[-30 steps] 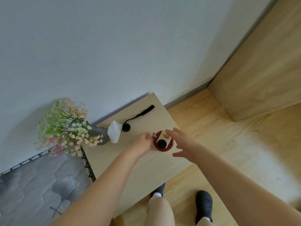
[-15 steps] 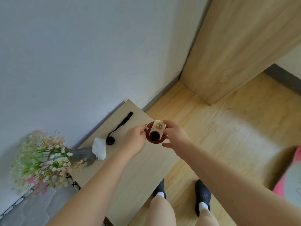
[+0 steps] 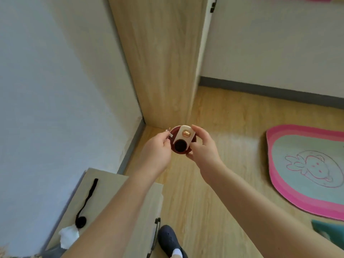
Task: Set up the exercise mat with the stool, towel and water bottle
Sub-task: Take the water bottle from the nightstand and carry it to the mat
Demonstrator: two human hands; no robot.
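red water bottle (image 3: 182,141) gripped by both hands.

A light wooden table (image 3: 104,185) stands below and left of the hands, against the wall. On it lie a black strap (image 3: 86,202) and, beyond that, a crumpled white tissue (image 3: 68,236). The wooden floor (image 3: 232,116) carries a pink-rimmed rug (image 3: 305,172) well right of the hands and a dark shoe (image 3: 169,239) below them.
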